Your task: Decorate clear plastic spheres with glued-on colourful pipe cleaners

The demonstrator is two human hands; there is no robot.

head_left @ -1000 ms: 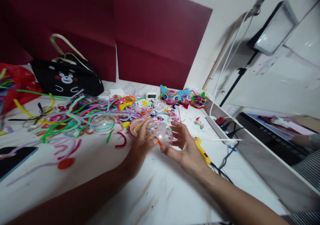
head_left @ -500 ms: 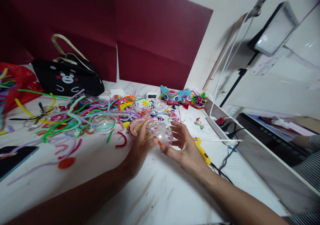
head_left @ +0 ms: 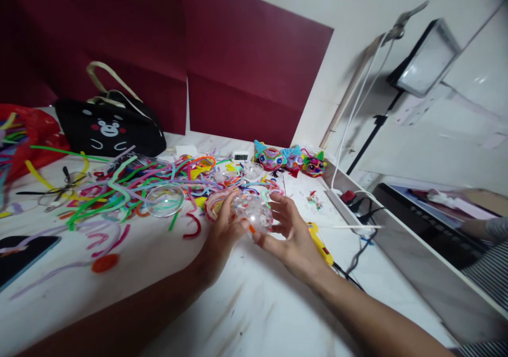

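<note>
Above the near middle of the white table, I hold a clear plastic ball (head_left: 257, 212) between both hands; whitish and coloured bits show through or on it. My left hand (head_left: 217, 243) grips its left side, with the thumb along the near edge. On the opposite side my right hand (head_left: 292, 240) has its thumb at the near lower edge and its fingers curved round the right. A small orange strip (head_left: 252, 229) shows by the thumb tips. Beyond my right hand lies a yellow glue gun (head_left: 321, 245), partly hidden. A pink coiled piece (head_left: 214, 204) sits behind my left fingers.
Tangled pipe cleaners (head_left: 123, 185) cover the left, with a clear half-shell (head_left: 165, 200) among them. Decorated animal heads (head_left: 271, 157) stand behind. A phone (head_left: 24, 256), black bag (head_left: 115, 129), small clock (head_left: 240, 156) and power strip (head_left: 337, 198) surround the work. A co-worker's sleeve (head_left: 496, 227) shows right.
The view has shifted slightly, so the background sits a little lower and the lamp further left. Both hands keep hold of the ball in nearly the same pose.
</note>
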